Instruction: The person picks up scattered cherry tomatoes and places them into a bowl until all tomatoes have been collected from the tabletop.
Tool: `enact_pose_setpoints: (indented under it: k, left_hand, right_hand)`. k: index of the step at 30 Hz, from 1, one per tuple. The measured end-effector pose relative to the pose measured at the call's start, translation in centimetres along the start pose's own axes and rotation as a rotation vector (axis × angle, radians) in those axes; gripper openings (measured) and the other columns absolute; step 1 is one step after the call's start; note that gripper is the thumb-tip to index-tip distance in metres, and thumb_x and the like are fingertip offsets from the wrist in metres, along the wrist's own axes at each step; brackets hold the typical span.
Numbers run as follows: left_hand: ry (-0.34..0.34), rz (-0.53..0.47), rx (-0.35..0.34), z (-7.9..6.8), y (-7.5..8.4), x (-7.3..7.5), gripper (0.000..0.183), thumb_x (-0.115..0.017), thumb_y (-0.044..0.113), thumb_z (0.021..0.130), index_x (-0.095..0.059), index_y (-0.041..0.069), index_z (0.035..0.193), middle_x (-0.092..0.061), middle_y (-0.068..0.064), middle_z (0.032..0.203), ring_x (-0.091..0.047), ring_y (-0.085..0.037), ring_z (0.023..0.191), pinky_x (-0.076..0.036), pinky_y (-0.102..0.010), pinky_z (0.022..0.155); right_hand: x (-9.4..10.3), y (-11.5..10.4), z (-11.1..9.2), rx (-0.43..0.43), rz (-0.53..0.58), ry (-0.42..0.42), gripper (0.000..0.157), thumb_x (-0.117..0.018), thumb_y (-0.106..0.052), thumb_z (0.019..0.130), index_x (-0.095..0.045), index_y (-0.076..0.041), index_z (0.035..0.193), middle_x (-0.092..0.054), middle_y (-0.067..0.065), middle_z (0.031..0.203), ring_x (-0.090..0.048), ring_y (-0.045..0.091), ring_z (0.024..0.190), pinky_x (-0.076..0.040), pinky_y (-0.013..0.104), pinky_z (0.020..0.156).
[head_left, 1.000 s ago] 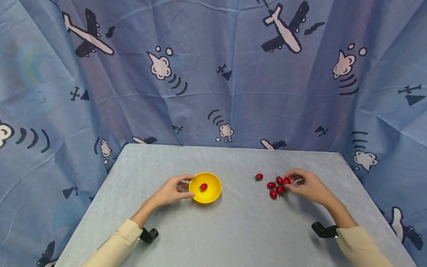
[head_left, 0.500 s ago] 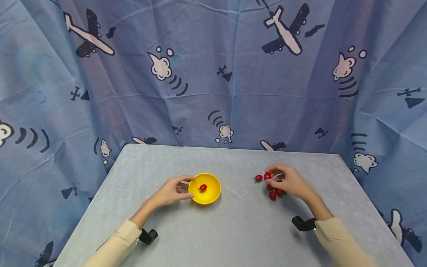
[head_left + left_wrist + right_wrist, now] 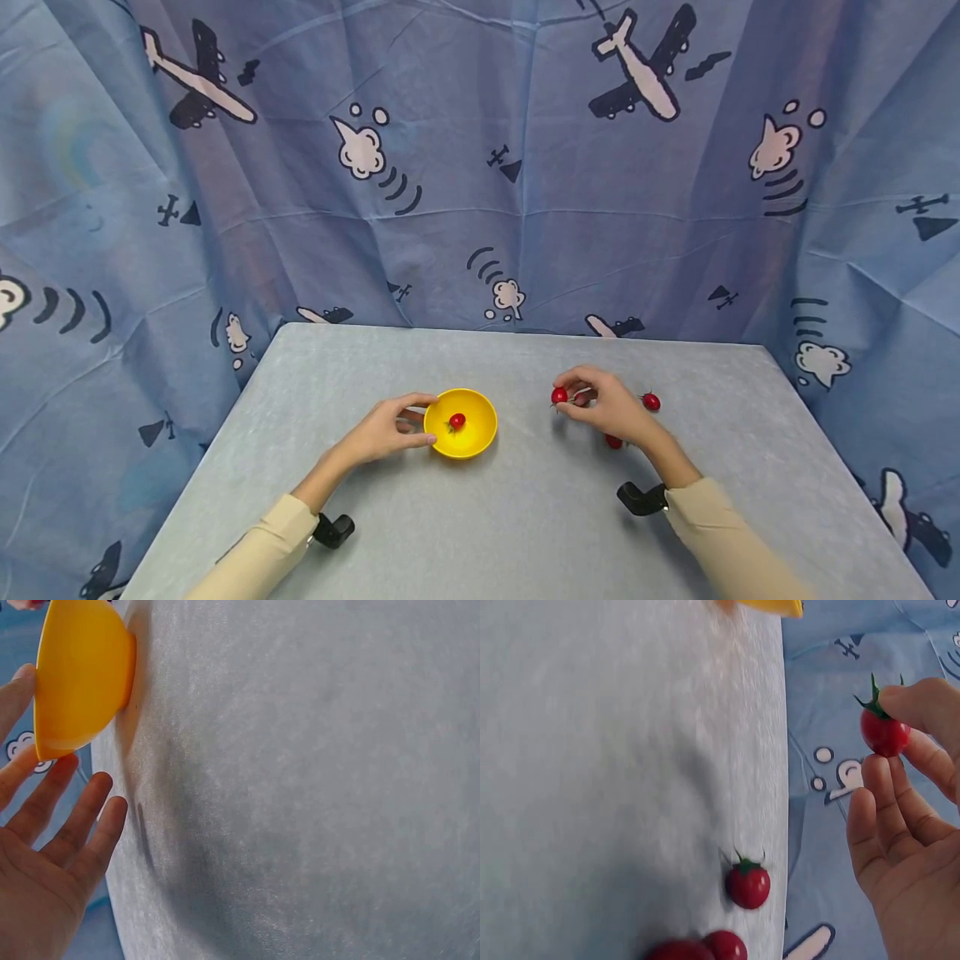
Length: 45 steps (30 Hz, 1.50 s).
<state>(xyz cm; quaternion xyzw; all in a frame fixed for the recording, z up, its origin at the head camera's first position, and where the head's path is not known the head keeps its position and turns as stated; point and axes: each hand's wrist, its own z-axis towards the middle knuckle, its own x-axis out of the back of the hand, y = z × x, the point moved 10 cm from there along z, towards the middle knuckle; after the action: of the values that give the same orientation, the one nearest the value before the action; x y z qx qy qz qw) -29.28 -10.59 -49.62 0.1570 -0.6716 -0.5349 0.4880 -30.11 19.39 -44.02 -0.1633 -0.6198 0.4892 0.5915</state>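
My left hand [image 3: 384, 429] holds the left side of a yellow bowl [image 3: 486, 433], thumb and index fingertip on its rim. Inside the bowl lies one cherry tomato [image 3: 457, 422] with a green stem. In the left wrist view the bowl [image 3: 82, 675] stands upright on the table, my other fingers spread beside it. My right hand [image 3: 611, 410] pinches another cherry tomato [image 3: 885, 733] between thumb and fingers, raised above the table. Below that hand, the right wrist view shows a loose cherry tomato [image 3: 748, 885] on the table.
More cherry tomatoes lie on the right half of the grey table [image 3: 510, 517], one [image 3: 651, 402] right of my hand and one [image 3: 613, 442] partly under the wrist. My right hand hides others. A blue patterned curtain [image 3: 450, 167] hangs behind the table.
The right hand has lifted a cherry tomato from the cluster and carried it left toward the bowl, passing over the lone tomato. The left hand and bowl have stayed in place.
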Motion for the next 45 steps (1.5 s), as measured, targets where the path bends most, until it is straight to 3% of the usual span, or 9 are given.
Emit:
enact_pose_setpoints:
  k: [7, 11, 18, 28, 38, 45]
  left_hand:
    - [-0.003, 0.004, 0.0, 0.0, 0.0, 0.0, 0.059, -0.081, 0.018, 0.09, -0.056, 0.005, 0.142, -0.056, -0.012, 0.142, -0.063, -0.03, 0.116, -0.054, -0.044, 0.095]
    - [-0.003, 0.002, 0.001, 0.0, 0.0, 0.0, 0.059, -0.081, 0.018, 0.09, -0.057, 0.006, 0.142, -0.056, -0.012, 0.142, -0.063, -0.03, 0.116, -0.054, -0.044, 0.095]
    - [-0.004, 0.001, 0.0, -0.1, 0.4, 0.1, 0.059, -0.081, 0.017, 0.09, -0.056, 0.005, 0.142, -0.056, -0.013, 0.141, -0.063, -0.03, 0.116, -0.054, -0.044, 0.095]
    - [-0.011, 0.015, -0.011, -0.1, 0.6, 0.0, 0.06, -0.081, 0.018, 0.09, -0.055, 0.004, 0.143, -0.056, -0.013, 0.142, -0.063, -0.03, 0.115, -0.055, -0.042, 0.093]
    - [-0.009, 0.011, 0.003, -0.1, 0.1, 0.1, 0.06, -0.081, 0.019, 0.091, -0.055, 0.004, 0.143, -0.055, -0.014, 0.142, -0.063, -0.031, 0.115, -0.055, -0.043, 0.094]
    - [-0.019, 0.003, -0.006, 0.0, 0.2, -0.1, 0.06, -0.08, 0.019, 0.091, -0.055, 0.002, 0.143, -0.055, -0.014, 0.143, -0.063, -0.031, 0.116, -0.055, -0.044, 0.094]
  right_hand:
    - [-1.3, -4.2, 0.4, 0.031, 0.038, -0.024, 0.028, -0.077, 0.008, 0.085, -0.067, 0.01, 0.111, -0.066, 0.022, 0.105, -0.062, 0.042, 0.097, -0.054, 0.062, 0.083]
    - [-2.1, -5.2, 0.8, 0.053, 0.043, -0.024, 0.027, -0.078, 0.007, 0.085, -0.067, 0.009, 0.11, -0.067, 0.021, 0.104, -0.062, 0.042, 0.095, -0.055, 0.061, 0.083]
    - [-4.2, -2.0, 2.3, 0.117, 0.036, -0.031, 0.029, -0.083, -0.006, 0.085, -0.071, -0.001, 0.111, -0.067, 0.001, 0.103, -0.064, 0.023, 0.093, -0.06, 0.038, 0.079]
    - [-6.6, -3.1, 3.2, 0.13, 0.046, -0.067, 0.029, -0.082, -0.006, 0.086, -0.07, 0.001, 0.111, -0.067, 0.002, 0.103, -0.064, 0.024, 0.092, -0.06, 0.036, 0.078]
    - [-9.4, -4.0, 4.2, 0.109, 0.006, -0.138, 0.027, -0.082, -0.01, 0.088, -0.07, -0.005, 0.112, -0.064, -0.002, 0.104, -0.063, 0.023, 0.094, -0.059, 0.035, 0.081]
    - [-10.0, -3.9, 4.4, 0.097, -0.035, -0.159, 0.029, -0.084, -0.007, 0.085, -0.07, -0.004, 0.111, -0.064, -0.001, 0.104, -0.063, 0.02, 0.093, -0.058, 0.031, 0.08]
